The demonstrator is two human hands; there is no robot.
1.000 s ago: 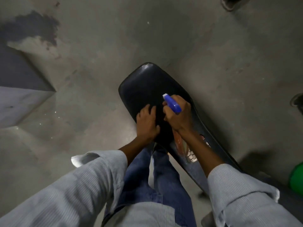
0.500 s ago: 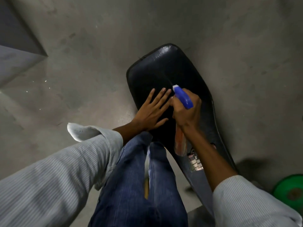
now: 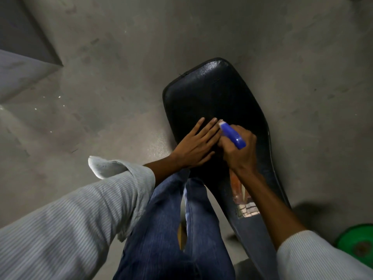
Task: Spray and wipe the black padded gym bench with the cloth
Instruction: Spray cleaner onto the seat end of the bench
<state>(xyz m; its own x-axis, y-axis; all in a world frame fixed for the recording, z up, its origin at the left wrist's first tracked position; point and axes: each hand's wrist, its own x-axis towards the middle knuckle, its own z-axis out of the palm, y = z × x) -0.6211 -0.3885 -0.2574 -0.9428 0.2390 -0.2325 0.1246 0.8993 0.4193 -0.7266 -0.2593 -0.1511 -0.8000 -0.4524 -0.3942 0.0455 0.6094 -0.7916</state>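
The black padded bench runs from the upper middle down to the lower right, its rounded end farthest from me. My left hand lies flat on the pad with fingers stretched and slightly apart; no cloth shows under it against the dark surface. My right hand is closed around a spray bottle with a blue head, nozzle pointing up-left beside my left fingertips. The bottle's clear orange-tinted body hangs below my wrist, partly hidden by my forearm.
Grey concrete floor surrounds the bench. A grey raised block sits at the upper left. A green round disc lies on the floor at the lower right. My legs in blue jeans stand against the bench's left edge.
My left hand went from curled to flat with fingers stretched and slid a little forward on the pad. The right hand keeps hold of the bottle, nozzle now by the left fingertips.
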